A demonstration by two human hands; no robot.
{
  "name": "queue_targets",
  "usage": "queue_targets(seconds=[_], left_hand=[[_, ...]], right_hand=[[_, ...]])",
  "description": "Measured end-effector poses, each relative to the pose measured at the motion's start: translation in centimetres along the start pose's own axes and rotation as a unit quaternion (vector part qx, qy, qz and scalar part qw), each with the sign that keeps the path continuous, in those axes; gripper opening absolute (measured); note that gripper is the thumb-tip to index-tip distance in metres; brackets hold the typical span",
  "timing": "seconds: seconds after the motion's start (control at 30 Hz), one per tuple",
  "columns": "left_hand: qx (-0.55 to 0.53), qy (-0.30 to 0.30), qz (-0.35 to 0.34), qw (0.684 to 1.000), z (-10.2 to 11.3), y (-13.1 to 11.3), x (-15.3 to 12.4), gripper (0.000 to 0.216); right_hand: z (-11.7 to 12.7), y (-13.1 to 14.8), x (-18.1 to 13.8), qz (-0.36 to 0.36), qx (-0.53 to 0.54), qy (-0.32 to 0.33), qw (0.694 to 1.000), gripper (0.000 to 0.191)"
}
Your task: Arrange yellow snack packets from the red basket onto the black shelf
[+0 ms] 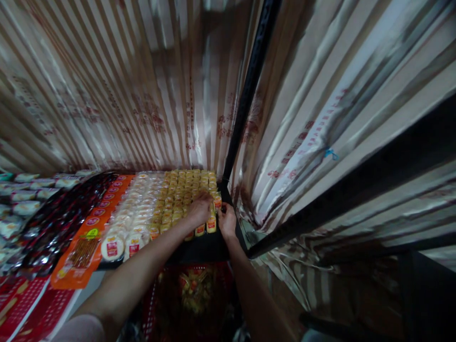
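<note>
Small yellow wrapped snack packs (183,192) stand in tight rows on a dark shelf (188,251), with red labels on the front ones. My left hand (200,209) reaches over the right-hand rows, its fingers closed at the left side of one small yellow snack pack (217,201). From the right, my right hand (227,221) pinches around the same pack at the end of the row, thumb and fingers bent. The fingertips are dim and partly hidden. Just below lies another front pack (211,224).
Left of the rows are white round packs (113,247), an orange snack strip (80,254) and dark shiny packets (64,213). Below the shelf, a red basket (147,304) holds yellow packs (195,287). A black post (245,104) and draped plastic sheeting (160,85) stand behind.
</note>
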State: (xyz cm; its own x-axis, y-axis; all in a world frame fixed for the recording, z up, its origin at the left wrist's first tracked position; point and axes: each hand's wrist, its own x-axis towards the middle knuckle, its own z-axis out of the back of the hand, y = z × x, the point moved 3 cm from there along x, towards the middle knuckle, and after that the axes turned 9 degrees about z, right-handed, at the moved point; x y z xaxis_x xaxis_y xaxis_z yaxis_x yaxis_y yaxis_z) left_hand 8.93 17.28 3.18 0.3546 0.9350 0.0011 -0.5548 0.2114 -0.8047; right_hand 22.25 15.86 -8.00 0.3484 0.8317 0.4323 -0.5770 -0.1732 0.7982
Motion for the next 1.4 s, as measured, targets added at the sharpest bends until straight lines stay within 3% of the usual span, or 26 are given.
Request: queue_targets(seconds=[0.17, 0.43, 0.8, 1.03, 1.2, 1.3, 1.4], left_hand=[[0.124, 0.01, -0.077, 0.989, -0.5, -0.3, 0.1, 0.036], [0.281, 0.053, -0.071, 0.956, -0.9, -0.3, 0.6, 0.034], [0.269, 0.024, -0.061, 0.961, -0.9, 0.2, 0.7, 0.034], [0.247, 0.02, -0.058, 0.967, -0.8, 0.4, 0.5, 0.035], [0.226, -0.014, -0.084, 0.97, -0.7, 0.2, 0.3, 0.037], [0.186, -0.057, -0.106, 0.975, -0.3, -0.2, -1.2, 0.037], [0.119, -0.072, -0.134, 0.981, -0.1, -0.3, -4.7, 0.035]], right_hand=[[-0.2, 0.3, -0.1, 0.012, -0.07, -0.006, 0.997, 0.027], [-0.5, 0.2, 0.0, 0.031, -0.075, 0.017, 0.997, 0.021], [-0.3, 0.6, 0.3, -0.001, -0.06, 0.029, 0.998, 0.019], [-0.4, -0.4, 0.2, -0.015, 0.031, 0.034, 0.999, 0.031], [-0.1, -0.4, 0.2, -0.009, 0.064, 0.02, 0.998, 0.041], [0.8, 0.5, -0.3, -0.019, 0.071, -0.002, 0.997, 0.043], [2.3, 2.1, -1.7, -0.038, 0.077, -0.046, 0.995, 0.042]])
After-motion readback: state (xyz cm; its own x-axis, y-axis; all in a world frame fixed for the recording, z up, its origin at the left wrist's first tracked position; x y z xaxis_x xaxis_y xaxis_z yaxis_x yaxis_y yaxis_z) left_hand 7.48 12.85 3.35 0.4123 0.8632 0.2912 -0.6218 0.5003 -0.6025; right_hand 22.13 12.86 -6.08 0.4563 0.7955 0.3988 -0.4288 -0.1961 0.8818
